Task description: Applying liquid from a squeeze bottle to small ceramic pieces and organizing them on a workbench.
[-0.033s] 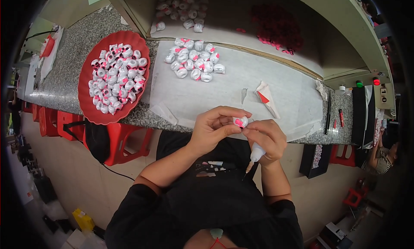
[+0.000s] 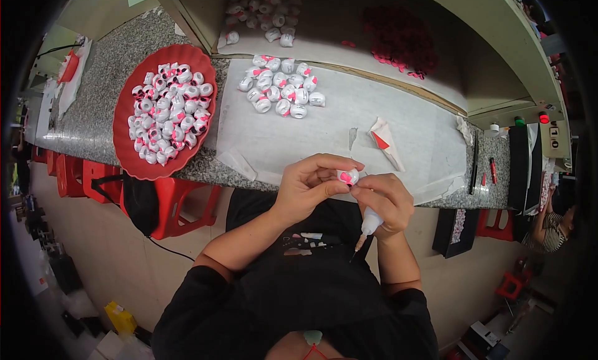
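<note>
At the near edge of the paper-covered counter, my left hand (image 2: 305,192) holds a small white piece with pink (image 2: 347,177) between thumb and fingers. My right hand (image 2: 389,204) is closed around a small white bottle with a thin tip (image 2: 371,220), its tip pointing downward, while its thumb and forefinger touch the white piece. Behind my hands, several similar pieces (image 2: 280,86) sit on the white paper (image 2: 423,148). A red scalloped tray (image 2: 128,148) full of such pieces is at the left. A folded tissue with a red triangle (image 2: 389,148) lies right of centre.
A shelf holds more white pieces (image 2: 265,14) and pink pieces (image 2: 398,39). Pens (image 2: 493,172) and a black narrow tray (image 2: 517,167) are at the right. Red stools (image 2: 171,216), a bag (image 2: 140,207) and a dark bin (image 2: 445,235) stand below. Another person (image 2: 554,229) is at far right.
</note>
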### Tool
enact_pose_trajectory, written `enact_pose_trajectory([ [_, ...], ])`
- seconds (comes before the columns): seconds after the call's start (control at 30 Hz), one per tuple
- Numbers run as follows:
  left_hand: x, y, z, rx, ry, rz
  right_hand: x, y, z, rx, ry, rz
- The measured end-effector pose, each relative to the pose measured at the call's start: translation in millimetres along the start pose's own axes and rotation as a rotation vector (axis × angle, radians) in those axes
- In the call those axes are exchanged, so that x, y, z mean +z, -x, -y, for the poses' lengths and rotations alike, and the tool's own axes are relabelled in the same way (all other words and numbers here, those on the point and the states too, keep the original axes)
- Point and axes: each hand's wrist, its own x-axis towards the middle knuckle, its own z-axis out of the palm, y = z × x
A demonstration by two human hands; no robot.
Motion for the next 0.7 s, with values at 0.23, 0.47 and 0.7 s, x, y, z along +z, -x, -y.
enact_pose_trajectory([
  [0.23, 1, 1, -1, 0.014, -0.012, 0.038, -2, -5, 12, 0.364, -0.274, -0.144],
  [0.47, -3, 0, -2, 0.264, -0.430, 0.025, -4, -7, 12, 0.202, -0.014, 0.001],
  [0.7, -3, 3, -2, 0.310, -0.518, -0.015, -3, -5, 13, 0.098, 0.043, -0.012],
])
